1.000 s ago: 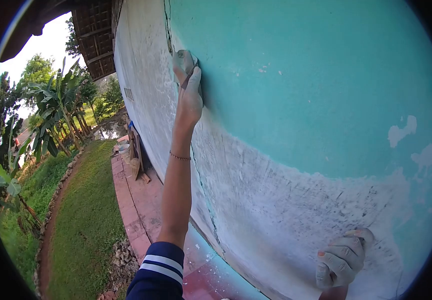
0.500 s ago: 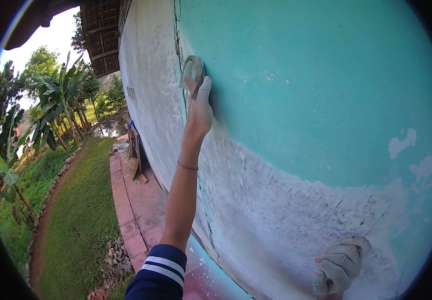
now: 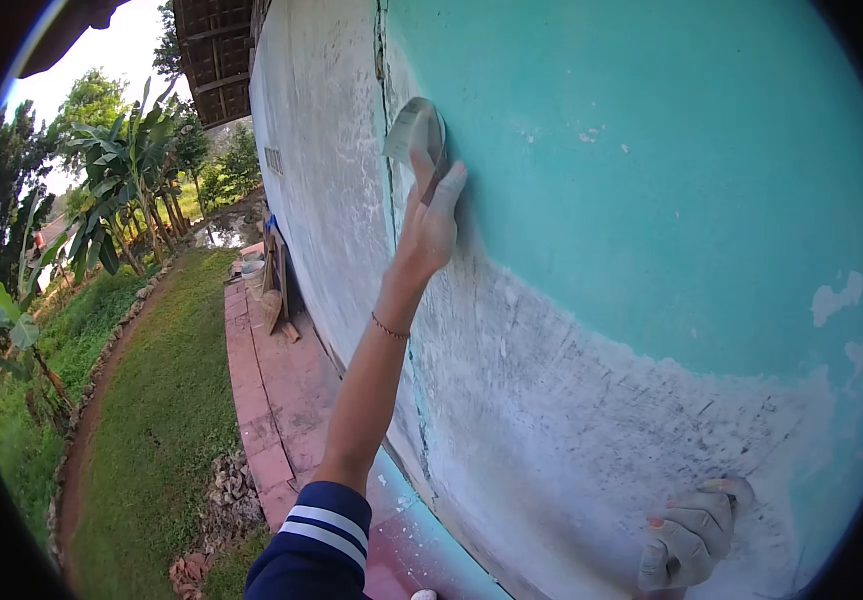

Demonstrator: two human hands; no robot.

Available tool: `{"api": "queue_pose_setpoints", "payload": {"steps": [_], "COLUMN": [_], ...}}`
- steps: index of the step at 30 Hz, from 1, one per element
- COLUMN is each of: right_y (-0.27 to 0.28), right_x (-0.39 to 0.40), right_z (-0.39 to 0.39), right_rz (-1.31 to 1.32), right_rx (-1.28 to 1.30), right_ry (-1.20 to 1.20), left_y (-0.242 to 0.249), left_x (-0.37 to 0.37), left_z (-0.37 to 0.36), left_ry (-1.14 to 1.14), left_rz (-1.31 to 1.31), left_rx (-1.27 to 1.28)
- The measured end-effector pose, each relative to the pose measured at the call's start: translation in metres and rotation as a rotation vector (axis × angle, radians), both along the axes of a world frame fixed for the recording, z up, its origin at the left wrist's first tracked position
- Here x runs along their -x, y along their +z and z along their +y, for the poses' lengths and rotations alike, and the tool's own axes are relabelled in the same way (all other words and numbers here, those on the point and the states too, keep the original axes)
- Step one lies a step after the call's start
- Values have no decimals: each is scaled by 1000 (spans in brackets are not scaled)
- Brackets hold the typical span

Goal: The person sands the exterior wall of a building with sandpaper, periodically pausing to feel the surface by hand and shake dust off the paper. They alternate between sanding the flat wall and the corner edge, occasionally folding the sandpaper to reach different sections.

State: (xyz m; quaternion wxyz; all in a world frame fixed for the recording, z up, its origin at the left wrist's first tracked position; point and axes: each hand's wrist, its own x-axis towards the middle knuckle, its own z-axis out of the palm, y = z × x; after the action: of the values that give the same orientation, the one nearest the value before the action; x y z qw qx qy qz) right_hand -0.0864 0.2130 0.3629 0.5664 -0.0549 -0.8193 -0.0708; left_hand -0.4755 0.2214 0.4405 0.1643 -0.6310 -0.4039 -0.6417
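My left hand (image 3: 430,222) is raised high with the arm stretched out, pressing a folded grey piece of sandpaper (image 3: 416,130) flat against the turquoise painted wall (image 3: 652,150), beside a vertical crack (image 3: 388,130). Dust coats its fingers. My right hand (image 3: 690,542) rests low on the scraped white part of the wall (image 3: 592,420), fingers curled against the surface; whether it holds anything I cannot make out.
A red brick walkway (image 3: 262,390) runs along the wall's foot, with boards and buckets (image 3: 270,285) leaning farther down it. Grass (image 3: 152,420), loose stones (image 3: 227,495) and banana plants (image 3: 117,190) lie to the left. A roof overhang (image 3: 217,55) juts out above.
My left hand with the sandpaper has shifted to the right and slightly down along the wall as my view turned; my right hand stays pressed at the same low spot.
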Motion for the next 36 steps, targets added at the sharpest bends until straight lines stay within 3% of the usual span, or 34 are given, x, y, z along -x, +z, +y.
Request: {"api": "queue_pose_setpoints", "payload": {"steps": [1,2,4,6,7,10,12,14,18,20,23,24,25,27,32,34,36], "right_y": [-1,-3,-4,-3,-2,-2,-3,-12,-18,-18,-8,-6,-9,-19,-18,-20,-20], "right_x": [0,0,0,0,-1,2,2,3,1,0,-2,-2,0,1,0,1,1], "right_z": [1,2,3,1,1,4,2,7,11,10,5,3,4,10,13,13,12], "right_rz": [-2,-1,12,11,-2,-11,-4,25,24,32,-21,-42,-12,36,36,48,40], "right_rx": [-2,-7,-11,-2,-15,-34,-14,-50,-87,-79,-26,3,-28,-86,-85,-82,-81], "right_ry": [8,9,5,8,-3,-6,-1,-63,-80,-95,-41,-20,-42,-93,-63,-71,-62], "left_y": [-2,-52,-126,-110,-85,36,51,24,-118,-92,31,62,67,63,-116,-113,-46], "left_x": [-1,-8,-30,-32,-21,23,32,22,-26,-16,20,25,32,38,-25,-28,4], "left_z": [-1,8,3,3,2,4,10,11,-1,5,8,6,8,13,2,1,12], "left_ry": [13,-48,65,-181,-180,-292,-153,-111,38,-62,-171,-235,-168,-42,50,-9,18], "left_rz": [2,31,189,2,-18,-160,-104,-60,126,84,-107,-215,-160,-57,110,77,80], "left_rx": [10,39,115,79,78,45,-9,-4,114,30,-13,-8,-22,-45,50,42,-28]}}
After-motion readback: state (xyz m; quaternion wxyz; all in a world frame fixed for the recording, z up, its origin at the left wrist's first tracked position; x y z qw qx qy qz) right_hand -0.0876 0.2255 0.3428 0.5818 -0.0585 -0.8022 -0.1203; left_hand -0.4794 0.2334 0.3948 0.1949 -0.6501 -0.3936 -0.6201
